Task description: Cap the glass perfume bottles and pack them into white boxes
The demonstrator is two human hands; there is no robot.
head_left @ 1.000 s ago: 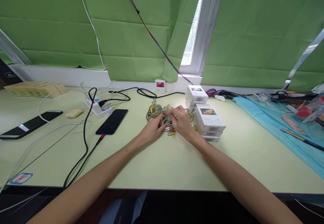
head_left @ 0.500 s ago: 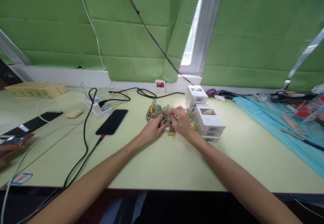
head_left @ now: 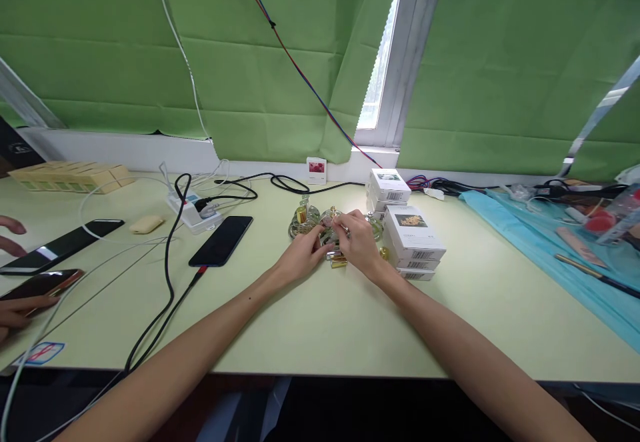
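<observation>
My left hand (head_left: 300, 252) and my right hand (head_left: 359, 239) meet over a cluster of small clear-glass pieces (head_left: 296, 231) and gold parts on the table. The right thumb and forefinger are pinched together near a small gold-topped piece (head_left: 333, 211); what they hold is too small to make out. My left fingers curl around the near-left side of the cluster, and their hold is partly hidden. A gold cylinder (head_left: 339, 264) lies just in front, between my hands. Another round gold piece (head_left: 384, 253) sits beside my right hand, by the stacked white boxes (head_left: 413, 232).
Further back stand more white boxes (head_left: 387, 185) and a small white box (head_left: 316, 171). Left are a black phone (head_left: 221, 241), a power strip (head_left: 193, 212), trailing cables and another person's hands (head_left: 20, 312) by two devices. Blue plastic sheeting (head_left: 530, 235) covers the right side.
At far left, the other person's phone now lies flatter on the table, and that person's second hand has come into view. My own hands have barely moved.
</observation>
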